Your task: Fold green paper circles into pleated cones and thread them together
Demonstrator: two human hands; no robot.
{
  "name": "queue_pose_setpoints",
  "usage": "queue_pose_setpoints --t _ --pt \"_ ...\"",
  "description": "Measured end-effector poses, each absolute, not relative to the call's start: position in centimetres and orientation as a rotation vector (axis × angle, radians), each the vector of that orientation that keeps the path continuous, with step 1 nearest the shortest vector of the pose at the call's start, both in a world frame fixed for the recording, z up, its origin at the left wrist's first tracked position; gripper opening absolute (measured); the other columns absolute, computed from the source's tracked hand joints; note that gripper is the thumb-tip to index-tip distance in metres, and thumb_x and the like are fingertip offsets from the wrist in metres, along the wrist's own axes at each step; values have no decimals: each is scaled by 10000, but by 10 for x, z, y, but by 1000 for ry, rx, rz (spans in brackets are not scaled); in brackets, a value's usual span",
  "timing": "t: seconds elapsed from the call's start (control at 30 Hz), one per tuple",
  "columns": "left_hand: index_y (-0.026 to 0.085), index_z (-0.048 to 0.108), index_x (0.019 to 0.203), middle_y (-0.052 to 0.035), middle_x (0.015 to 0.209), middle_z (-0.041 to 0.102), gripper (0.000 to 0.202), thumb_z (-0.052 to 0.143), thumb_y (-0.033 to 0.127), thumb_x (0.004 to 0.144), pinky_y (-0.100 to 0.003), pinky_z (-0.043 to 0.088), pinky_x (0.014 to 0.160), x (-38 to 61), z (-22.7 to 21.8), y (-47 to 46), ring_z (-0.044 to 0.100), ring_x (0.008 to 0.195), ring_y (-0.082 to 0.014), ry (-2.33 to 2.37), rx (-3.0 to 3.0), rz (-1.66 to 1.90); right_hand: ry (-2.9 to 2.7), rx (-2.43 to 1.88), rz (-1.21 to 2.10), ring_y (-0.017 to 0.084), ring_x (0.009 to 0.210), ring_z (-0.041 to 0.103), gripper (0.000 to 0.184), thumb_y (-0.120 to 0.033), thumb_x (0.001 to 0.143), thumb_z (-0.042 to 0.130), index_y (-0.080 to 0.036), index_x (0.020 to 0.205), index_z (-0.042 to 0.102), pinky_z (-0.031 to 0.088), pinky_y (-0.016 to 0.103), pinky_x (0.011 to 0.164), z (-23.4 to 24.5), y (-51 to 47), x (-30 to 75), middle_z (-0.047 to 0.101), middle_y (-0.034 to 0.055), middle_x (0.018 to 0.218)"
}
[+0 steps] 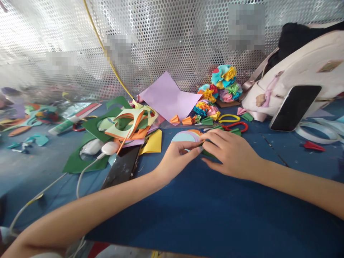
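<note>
My left hand (173,159) and my right hand (233,154) meet over the middle of the table, fingertips close together. Between them is a piece of dark green paper (208,154), mostly covered by my fingers. The left thumb and forefinger pinch at its edge, while the bent right fingers close on it from the other side. Just behind the left fingers lie overlapping paper circles (184,137) in light blue, lilac and orange. Scissors with red handles (238,126) and a yellow-handled pair (229,117) lie behind my right hand.
Paper offcuts (129,122) and a dark phone (120,166) lie left, with a white cable (80,179). Lilac sheets (169,95), folded orange pieces (174,119) and paper pompoms (224,77) stand behind. A phone (295,107) leans against a bag (303,68); tape (317,132) lies right.
</note>
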State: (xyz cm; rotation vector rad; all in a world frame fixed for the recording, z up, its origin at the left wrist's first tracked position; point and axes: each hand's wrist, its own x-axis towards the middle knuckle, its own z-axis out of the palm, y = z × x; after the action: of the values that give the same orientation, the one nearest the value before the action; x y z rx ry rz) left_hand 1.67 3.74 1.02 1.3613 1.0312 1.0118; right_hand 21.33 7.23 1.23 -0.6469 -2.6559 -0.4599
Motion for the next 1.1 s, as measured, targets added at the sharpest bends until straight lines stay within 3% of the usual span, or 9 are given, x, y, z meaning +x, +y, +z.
queue_pose_setpoints --t 0.13,0.4,0.77,0.93,1.1 --pt "118 750 1048 -78 960 758 266 667 241 828 -261 491 829 18 10 38 663 904 -186 1018 1286 1026 -2654 -654 -569 330 1108 530 255 -328 909 510 -112 1005 604 491 455 894 12 69 213 589 174 1174" --pt "129 781 943 -36 790 743 192 661 185 803 -232 475 767 17 13 39 625 767 -138 1088 1247 1051 -2633 -718 -299 278 1070 553 234 -305 941 479 -123 986 618 493 414 914 15 71 212 596 149 1130" --pt "132 745 1058 -65 894 676 270 572 206 864 -279 434 810 15 7 39 556 862 -174 1022 1558 1017 -2554 -768 -77 210 1038 564 154 -229 953 486 -193 936 634 487 339 857 17 75 215 611 71 1100" --pt "141 724 1108 -57 876 647 297 529 215 898 -291 431 832 16 5 38 549 861 -175 1040 1624 1012 -2583 -777 -75 237 1047 565 157 -293 937 510 -175 963 610 504 378 875 16 73 213 620 96 1091" --pt "130 748 1031 -60 898 684 253 558 201 879 -279 450 841 17 7 38 580 879 -176 1049 1498 1058 -2613 -782 13 265 1107 549 189 -316 881 584 -189 1021 587 523 414 891 18 73 213 604 103 1148"
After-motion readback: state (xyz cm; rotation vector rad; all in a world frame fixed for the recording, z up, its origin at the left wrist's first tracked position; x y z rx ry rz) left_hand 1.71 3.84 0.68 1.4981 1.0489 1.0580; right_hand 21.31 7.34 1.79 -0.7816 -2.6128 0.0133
